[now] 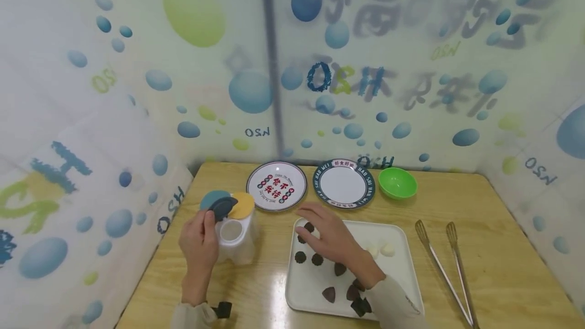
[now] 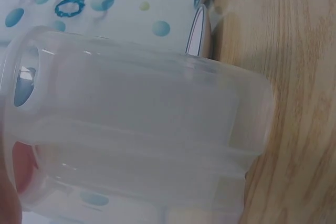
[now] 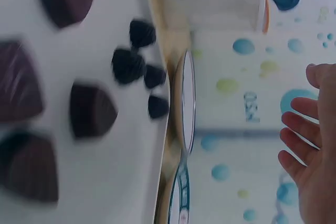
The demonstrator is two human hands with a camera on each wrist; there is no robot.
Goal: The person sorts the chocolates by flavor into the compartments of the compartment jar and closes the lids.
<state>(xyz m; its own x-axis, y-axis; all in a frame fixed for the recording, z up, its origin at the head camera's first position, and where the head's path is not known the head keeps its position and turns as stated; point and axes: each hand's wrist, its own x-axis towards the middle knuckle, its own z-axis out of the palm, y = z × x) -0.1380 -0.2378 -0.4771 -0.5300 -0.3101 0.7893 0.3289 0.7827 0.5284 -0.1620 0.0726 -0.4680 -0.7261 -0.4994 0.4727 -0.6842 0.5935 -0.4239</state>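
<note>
My left hand [image 1: 199, 240] pinches a dark blue lid [image 1: 222, 208], which is tilted up over one round opening of a translucent plastic container [image 1: 236, 250]. A light blue lid [image 1: 215, 199] and a yellow lid [image 1: 243, 206] cover other parts of its top. In the left wrist view, the container wall [image 2: 142, 108] fills much of the picture. With fingers spread and nothing in them, my right hand [image 1: 331, 240] hovers over a white tray [image 1: 303, 286]. Small dark fluted pieces [image 1: 300, 257], larger dark chocolate-like pieces [image 1: 329, 294] and cream-white pieces [image 1: 387, 250] lie on the tray.
Behind the container stands a white plate with red lettering [image 1: 260, 202], beside a plate with a dark patterned rim [image 1: 320, 192]. A green bowl [image 1: 397, 184] sits at the back right. Metal tongs [image 1: 445, 268] lie right of the tray. Patterned curtains [image 1: 219, 151] enclose the table.
</note>
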